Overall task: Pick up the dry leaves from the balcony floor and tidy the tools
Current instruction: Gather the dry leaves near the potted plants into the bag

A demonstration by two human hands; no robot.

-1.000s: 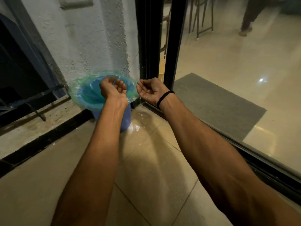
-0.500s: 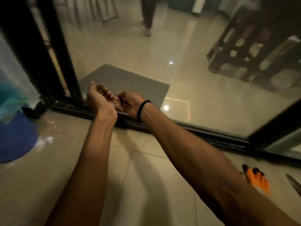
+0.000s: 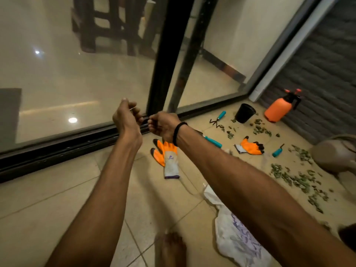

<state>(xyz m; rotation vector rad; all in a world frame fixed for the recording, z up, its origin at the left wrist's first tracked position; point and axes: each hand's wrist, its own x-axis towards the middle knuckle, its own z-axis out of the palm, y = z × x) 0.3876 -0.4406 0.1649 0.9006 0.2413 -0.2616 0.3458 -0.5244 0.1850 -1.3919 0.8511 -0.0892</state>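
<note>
Leaves (image 3: 297, 179) scattered rightward, near grey wall (image 3: 319, 70).

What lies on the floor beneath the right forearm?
A teal-handled tool pokes out from under the right forearm, its working end mostly covered. Nearer the elbow a crumpled white cloth runs beneath, partly hidden.

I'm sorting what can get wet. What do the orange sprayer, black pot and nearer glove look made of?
Orange sprayer: probably plastic, smooth, with a soft sheen on its rounded body. Black pot: likely thin matte plastic; blur leaves it open. Nearer glove: pale knitted fabric at the cuff, with an orange coating, perhaps rubber, over the fingers.
</note>
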